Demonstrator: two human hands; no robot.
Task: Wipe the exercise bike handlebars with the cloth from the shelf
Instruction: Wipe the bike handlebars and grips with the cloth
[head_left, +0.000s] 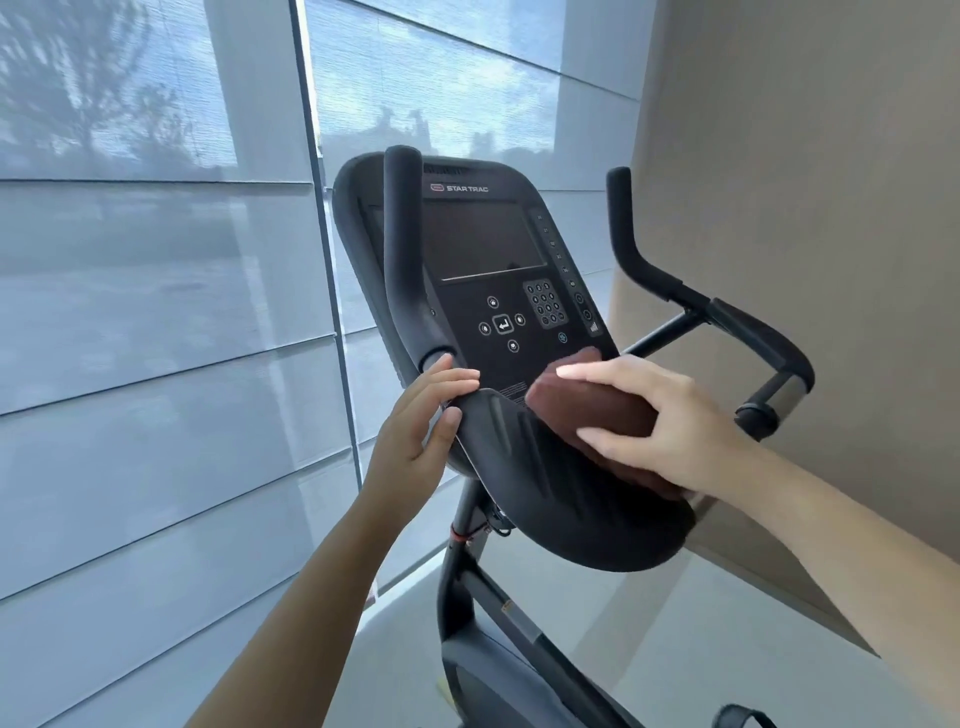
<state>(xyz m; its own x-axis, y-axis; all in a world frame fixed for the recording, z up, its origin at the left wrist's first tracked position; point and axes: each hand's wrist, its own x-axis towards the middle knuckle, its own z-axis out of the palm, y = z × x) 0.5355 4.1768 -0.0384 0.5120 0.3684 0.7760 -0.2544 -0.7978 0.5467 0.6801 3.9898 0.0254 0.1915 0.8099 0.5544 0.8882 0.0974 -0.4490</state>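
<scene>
While the right hand (670, 426) presses a folded brown cloth (597, 410) – fingers clamped around it – the left hand (426, 415) rests open-fingered against the console tray's (545, 499) edge.

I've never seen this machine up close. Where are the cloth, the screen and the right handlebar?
cloth (592, 410), head view, folded middle.
screen (483, 241), head view, dark centre.
right handlebar (623, 228), head view, upright grip.

Brown cloth on a black exercise bike

The folded reddish-brown cloth (597, 410) lies pressed on the bike's black lower console tray (545, 499). The left handlebar (402, 249) rises upright beside the console; the right handlebar (649, 270) bends outward, its end curling back.
</scene>
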